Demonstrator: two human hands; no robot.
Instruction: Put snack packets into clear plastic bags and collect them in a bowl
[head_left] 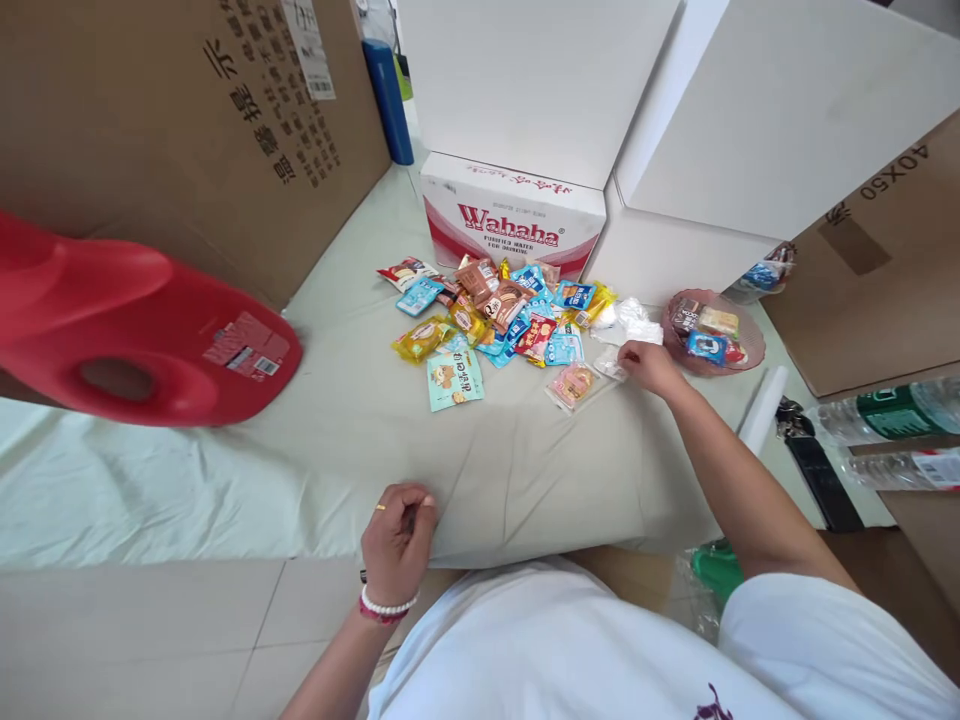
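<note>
Snack packets (506, 305), crinkled, glossy, near translucent round bowl (753, 345)

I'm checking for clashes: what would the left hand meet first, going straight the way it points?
Probably the green packet, at the near side of the snack pile; how high the left hand sits is hard to judge, so it might pass above.

Snack packets (502, 305) on table (360, 430), before Wahaha box (510, 220) | bowl (753, 340) right (more packets (706, 348) inside) | jug (169, 330) left
</note>
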